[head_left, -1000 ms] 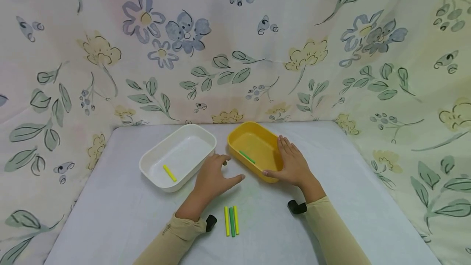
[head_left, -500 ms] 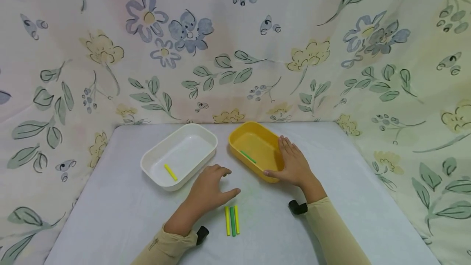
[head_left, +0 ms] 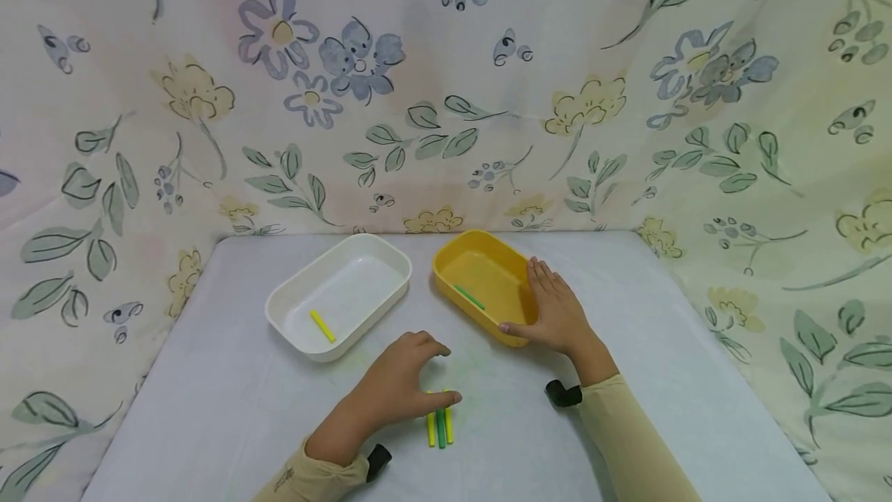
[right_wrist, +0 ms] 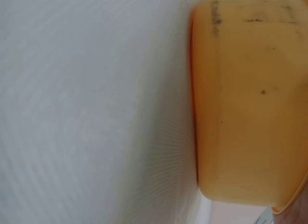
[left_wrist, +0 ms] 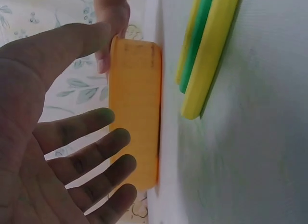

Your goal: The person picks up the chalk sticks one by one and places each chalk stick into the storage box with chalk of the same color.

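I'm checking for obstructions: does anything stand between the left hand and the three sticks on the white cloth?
Nothing visible does. In the head view, the left hand is open and partly overlaps the three sticks; the white tray and yellow tray lie farther off.

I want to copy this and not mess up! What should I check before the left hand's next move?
1. Left hand free: ok, it holds nothing.
2. Three loose sticks lying side by side: ok.
3. Loose sticks unblocked in head view: not ok, the left hand covers part.
4. Orange tray upright, green stick inside: ok.
5. White tray upright, yellow stick inside: ok.
6. How hard the right hand presses the orange tray: cannot tell.
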Tool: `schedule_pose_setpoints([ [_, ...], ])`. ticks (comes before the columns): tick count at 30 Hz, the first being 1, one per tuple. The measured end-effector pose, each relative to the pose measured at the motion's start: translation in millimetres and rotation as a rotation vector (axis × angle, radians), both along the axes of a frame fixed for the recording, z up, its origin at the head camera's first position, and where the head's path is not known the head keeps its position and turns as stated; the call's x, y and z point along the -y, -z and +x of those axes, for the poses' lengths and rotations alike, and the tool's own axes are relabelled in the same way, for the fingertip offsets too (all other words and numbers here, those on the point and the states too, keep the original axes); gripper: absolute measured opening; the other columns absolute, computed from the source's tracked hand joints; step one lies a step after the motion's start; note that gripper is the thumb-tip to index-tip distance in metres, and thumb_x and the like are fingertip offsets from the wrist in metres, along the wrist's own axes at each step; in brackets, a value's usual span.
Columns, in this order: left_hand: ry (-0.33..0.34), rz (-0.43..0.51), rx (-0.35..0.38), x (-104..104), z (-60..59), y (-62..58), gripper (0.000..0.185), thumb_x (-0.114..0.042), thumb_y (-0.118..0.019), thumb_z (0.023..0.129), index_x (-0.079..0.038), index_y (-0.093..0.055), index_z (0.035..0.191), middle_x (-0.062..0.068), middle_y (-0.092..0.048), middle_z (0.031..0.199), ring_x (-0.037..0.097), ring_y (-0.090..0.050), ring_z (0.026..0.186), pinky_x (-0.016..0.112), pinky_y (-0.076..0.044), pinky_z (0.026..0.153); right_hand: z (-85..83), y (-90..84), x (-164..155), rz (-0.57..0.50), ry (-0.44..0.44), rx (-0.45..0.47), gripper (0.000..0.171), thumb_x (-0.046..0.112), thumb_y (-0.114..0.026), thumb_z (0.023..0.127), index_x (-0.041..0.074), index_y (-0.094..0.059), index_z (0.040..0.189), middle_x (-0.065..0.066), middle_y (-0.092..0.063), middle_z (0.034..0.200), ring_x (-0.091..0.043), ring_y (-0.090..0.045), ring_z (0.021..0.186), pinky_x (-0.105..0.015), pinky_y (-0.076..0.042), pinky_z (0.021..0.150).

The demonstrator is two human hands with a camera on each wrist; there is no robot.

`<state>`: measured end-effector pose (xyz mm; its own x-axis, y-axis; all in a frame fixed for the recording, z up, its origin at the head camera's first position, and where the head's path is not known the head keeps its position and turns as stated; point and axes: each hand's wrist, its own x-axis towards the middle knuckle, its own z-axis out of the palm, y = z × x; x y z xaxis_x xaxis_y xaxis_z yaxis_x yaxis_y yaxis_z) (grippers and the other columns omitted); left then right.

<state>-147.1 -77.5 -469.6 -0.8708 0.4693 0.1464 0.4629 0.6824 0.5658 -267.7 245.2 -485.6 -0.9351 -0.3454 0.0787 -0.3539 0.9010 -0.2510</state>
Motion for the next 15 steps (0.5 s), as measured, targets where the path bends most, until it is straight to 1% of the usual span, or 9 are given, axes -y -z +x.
schedule_pose_setpoints([
  [4,0.010,-0.025,-0.009,1.5,1.3,2.8,0.063,-0.062,-0.083,0.085,-0.015,-0.075,0.126,-0.003,-0.069,0.121,0.015,-0.062,0.113,0.041,-0.057,0.098,0.8,-0.5,0.6,0.001,-0.002,-0.004,0.136,0.089,-0.062,0.080,0.008,-0.003,0.171,-0.009,-0.007,0.180,-0.030,-0.008,0.168,-0.053,-0.010,0.135],
  [7,0.025,-0.049,-0.003,2.1,2.2,2.7,0.064,-0.063,-0.084,0.082,-0.016,-0.076,0.124,-0.004,-0.069,0.120,0.016,-0.062,0.111,0.040,-0.057,0.097,1.8,-0.8,0.5,-0.002,-0.002,-0.003,0.135,0.088,-0.062,0.080,0.008,-0.004,0.171,-0.009,-0.006,0.180,-0.030,-0.008,0.168,-0.053,-0.010,0.135],
  [13,0.058,-0.091,0.061,2.7,3.9,1.3,0.070,-0.065,-0.087,0.078,-0.015,-0.076,0.125,-0.004,-0.068,0.120,0.017,-0.061,0.113,0.042,-0.056,0.099,2.3,-0.7,-0.4,-0.015,0.000,0.000,0.136,0.088,-0.064,0.080,0.007,-0.005,0.171,-0.009,-0.006,0.180,-0.030,-0.008,0.168,-0.053,-0.010,0.135],
  [15,0.064,-0.097,0.070,3.4,4.9,1.3,0.073,-0.066,-0.088,0.076,-0.014,-0.076,0.125,-0.003,-0.068,0.120,0.017,-0.061,0.112,0.042,-0.056,0.098,0.9,-0.4,-0.2,-0.014,-0.006,-0.006,0.136,0.088,-0.063,0.080,0.007,-0.005,0.171,-0.009,-0.007,0.180,-0.029,-0.007,0.168,-0.053,-0.010,0.135],
])
